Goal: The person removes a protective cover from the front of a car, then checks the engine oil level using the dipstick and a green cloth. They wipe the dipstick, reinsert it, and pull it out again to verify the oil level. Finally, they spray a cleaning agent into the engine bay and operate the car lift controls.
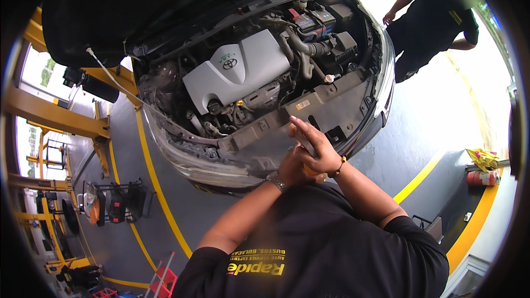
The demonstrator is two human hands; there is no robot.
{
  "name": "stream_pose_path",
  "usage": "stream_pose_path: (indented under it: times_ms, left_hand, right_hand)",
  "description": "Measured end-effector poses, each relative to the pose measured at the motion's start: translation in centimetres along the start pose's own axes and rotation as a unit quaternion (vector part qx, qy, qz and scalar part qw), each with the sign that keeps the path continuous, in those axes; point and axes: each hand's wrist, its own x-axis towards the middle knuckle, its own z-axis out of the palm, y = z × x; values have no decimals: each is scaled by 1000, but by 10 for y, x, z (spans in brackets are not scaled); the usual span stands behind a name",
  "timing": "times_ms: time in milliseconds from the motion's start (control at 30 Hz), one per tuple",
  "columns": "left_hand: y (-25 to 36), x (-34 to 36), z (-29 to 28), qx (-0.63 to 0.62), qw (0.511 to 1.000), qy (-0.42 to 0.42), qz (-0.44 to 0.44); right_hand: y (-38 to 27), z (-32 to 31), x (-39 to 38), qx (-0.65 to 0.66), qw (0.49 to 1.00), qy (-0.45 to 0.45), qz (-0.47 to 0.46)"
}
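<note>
Grey floor [182, 165]; engine [243, 66] beyond left grip [294, 166], touching right grip [318, 152]; cannot tell if holding anything.

Black T-shirt [342, 243], yellow print [256, 269], beaded bracelet [338, 167]

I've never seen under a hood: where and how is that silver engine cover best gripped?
The silver engine cover is probably best held by its side edges, left hand and right hand coming from above, over the black front panel: its top is broad and smooth, with little to pinch, while its rim stands out against darker parts.
</note>
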Motion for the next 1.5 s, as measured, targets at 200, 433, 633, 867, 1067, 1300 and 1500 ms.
stream_pose_path:
  times_ms: [200, 433, 633, 867, 1067, 1300, 1500]
  left_hand:
    - [6, 3, 1, -93, 993, -39, -62]
    - [15, -1, 17, -204, 978, -22, -47]
    - [20, 2, 26, -271, 958, -50, -79]
    - [21, 5, 42, -326, 939, -65, -90]
    - [24, 13, 45, -314, 944, -58, -82]
    - [27, 20, 47, -384, 919, -34, -79]
    - [26, 20, 43, -353, 931, -23, -86]
  right_hand:
    - [1, -3, -2, -5, 999, 27, 32]
    - [-2, -3, -2, -59, 992, 0, 110]
    - [10, -2, -5, -79, 989, -15, 126]
    - [20, -4, -5, -84, 985, -35, 144]
    - [25, -15, -4, -84, 981, -59, 167]
    - [28, -19, -3, -98, 973, -73, 194]
    - [39, -15, -1, -87, 977, -81, 176]
